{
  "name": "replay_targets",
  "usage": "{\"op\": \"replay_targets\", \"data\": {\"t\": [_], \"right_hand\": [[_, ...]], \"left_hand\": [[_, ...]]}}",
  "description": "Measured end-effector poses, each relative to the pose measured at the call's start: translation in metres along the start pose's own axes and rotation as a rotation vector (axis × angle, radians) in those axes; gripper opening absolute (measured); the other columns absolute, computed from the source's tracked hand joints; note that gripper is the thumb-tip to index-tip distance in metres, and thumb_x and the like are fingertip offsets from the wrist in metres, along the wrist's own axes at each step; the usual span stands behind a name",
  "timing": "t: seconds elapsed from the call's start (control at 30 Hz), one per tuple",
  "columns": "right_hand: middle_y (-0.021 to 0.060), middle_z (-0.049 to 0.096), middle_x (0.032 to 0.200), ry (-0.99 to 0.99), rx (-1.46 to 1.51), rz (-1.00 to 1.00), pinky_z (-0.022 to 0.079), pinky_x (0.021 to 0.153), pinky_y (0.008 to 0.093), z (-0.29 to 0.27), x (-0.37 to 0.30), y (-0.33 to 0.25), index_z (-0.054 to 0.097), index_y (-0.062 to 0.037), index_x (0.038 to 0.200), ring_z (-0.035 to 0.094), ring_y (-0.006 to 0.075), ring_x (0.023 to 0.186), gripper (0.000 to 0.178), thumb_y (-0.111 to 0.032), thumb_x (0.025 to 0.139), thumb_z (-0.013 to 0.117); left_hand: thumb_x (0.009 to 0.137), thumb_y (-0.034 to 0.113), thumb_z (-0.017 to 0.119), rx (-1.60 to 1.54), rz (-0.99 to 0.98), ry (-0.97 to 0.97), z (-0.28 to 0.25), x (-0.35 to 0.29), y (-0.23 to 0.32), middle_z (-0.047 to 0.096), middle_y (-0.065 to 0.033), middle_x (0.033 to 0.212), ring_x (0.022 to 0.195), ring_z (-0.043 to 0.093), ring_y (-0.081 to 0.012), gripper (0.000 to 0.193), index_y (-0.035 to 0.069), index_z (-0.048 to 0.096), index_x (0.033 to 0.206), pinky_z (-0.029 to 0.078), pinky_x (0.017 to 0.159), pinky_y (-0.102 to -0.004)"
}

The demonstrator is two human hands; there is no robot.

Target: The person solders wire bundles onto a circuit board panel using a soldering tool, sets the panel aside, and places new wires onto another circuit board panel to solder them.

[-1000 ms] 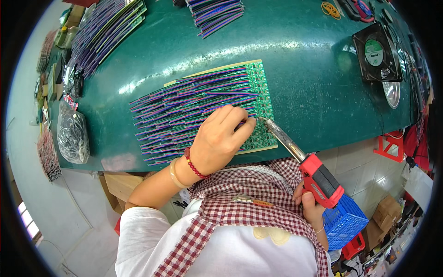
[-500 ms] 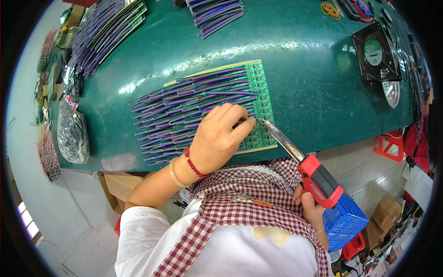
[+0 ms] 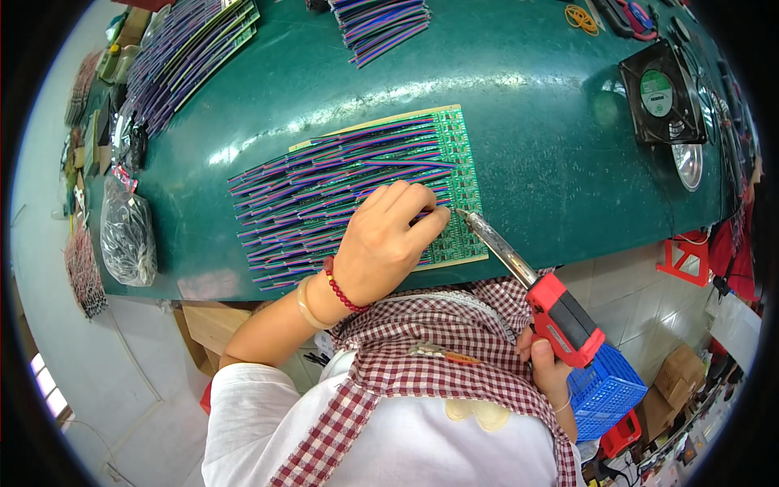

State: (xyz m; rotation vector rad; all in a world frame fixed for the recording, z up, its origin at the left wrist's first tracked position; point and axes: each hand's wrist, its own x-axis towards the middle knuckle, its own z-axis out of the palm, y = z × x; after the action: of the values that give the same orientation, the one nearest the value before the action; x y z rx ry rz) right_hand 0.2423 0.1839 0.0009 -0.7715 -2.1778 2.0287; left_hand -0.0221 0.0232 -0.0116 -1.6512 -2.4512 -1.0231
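Observation:
A green circuit board panel lies on the bench, with rows of multicoloured ribbon wires running leftward from it. My left hand rests over the wires with thumb and fingers pinched at the board's right part. It grips a ribbon wire, whose end is mostly hidden by the fingers. Held low on the right, a red and black soldering gun is in my right hand, fingers wrapped round its handle. The gun's metal tip points up and left, close beside the pinched fingertips, at the board's pads; contact cannot be made out.
Stacks of wired boards and a bundle of ribbon wires lie at the back of the green bench. A black fan stands at the right. At the left sits a plastic bag; a blue basket is below the edge.
The soldering gun has shifted very slightly right and down, its tip a touch farther from the pinched fingers. My left hand and the board have stayed put.

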Motion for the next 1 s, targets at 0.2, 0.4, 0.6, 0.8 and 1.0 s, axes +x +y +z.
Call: {"op": "replay_targets", "data": {"t": [0.2, 0.4, 0.6, 0.8, 1.0], "right_hand": [[0.0089, 0.057, 0.07, -0.051, -0.029, 0.035, 0.042, 0.052, 0.0259, -0.001, 0.005, -0.009, 0.053, 0.004, 0.104, 0.051, 0.012, 0.056, 0.042, -0.037, 0.093, 0.057], [0.0089, 0.057, 0.07, 0.008, 0.109, 0.054, 0.042, 0.052, 0.0259, 0.007, 0.004, -0.015, 0.054, 0.0061, 0.106, 0.051, 0.012, 0.056, 0.043, -0.035, 0.094, 0.056], [0.0093, 0.058, 0.071, -0.023, -0.004, 0.026, 0.043, 0.052, 0.0263, -0.001, 0.002, -0.004, 0.052, 0.0043, 0.115, 0.051, 0.0121, 0.056, 0.042, -0.032, 0.094, 0.056], [0.01, 0.058, 0.072, -0.013, 0.035, 0.012, 0.042, 0.052, 0.0262, 0.001, 0.0, -0.006, 0.051, 0.0037, 0.119, 0.051, 0.0128, 0.057, 0.044, -0.031, 0.094, 0.057], [0.01, 0.057, 0.071, -0.021, 0.091, 0.029, 0.043, 0.053, 0.0263, 0.001, 0.002, -0.011, 0.05, 0.0043, 0.119, 0.051, 0.0131, 0.056, 0.045, -0.033, 0.094, 0.057]], "left_hand": [[0.066, -0.003, 0.066, -0.018, -0.001, 0.009, 0.0, -0.001, -0.002, 0.057, -0.0079, 0.084, 0.073, 0.057, -0.0237, 0.025, 0.004, 0.066, 0.09, 0.047, 0.063, -0.0342], [0.066, -0.003, 0.066, -0.011, -0.002, 0.008, -0.001, -0.002, -0.002, 0.058, -0.0078, 0.084, 0.074, 0.057, -0.0236, 0.024, 0.004, 0.066, 0.089, 0.047, 0.063, -0.0341], [0.066, -0.003, 0.066, -0.018, -0.005, 0.012, 0.003, 0.001, -0.001, 0.058, -0.0079, 0.084, 0.073, 0.058, -0.0236, 0.024, 0.003, 0.066, 0.089, 0.047, 0.063, -0.034], [0.066, -0.004, 0.066, -0.047, -0.016, 0.019, 0.003, 0.0, -0.002, 0.058, -0.0079, 0.084, 0.073, 0.058, -0.0236, 0.024, 0.003, 0.066, 0.089, 0.048, 0.063, -0.0339], [0.067, -0.003, 0.066, -0.01, 0.004, 0.021, 0.002, -0.001, -0.001, 0.057, -0.0079, 0.084, 0.072, 0.057, -0.0234, 0.023, 0.003, 0.066, 0.089, 0.047, 0.062, -0.0341]]}}
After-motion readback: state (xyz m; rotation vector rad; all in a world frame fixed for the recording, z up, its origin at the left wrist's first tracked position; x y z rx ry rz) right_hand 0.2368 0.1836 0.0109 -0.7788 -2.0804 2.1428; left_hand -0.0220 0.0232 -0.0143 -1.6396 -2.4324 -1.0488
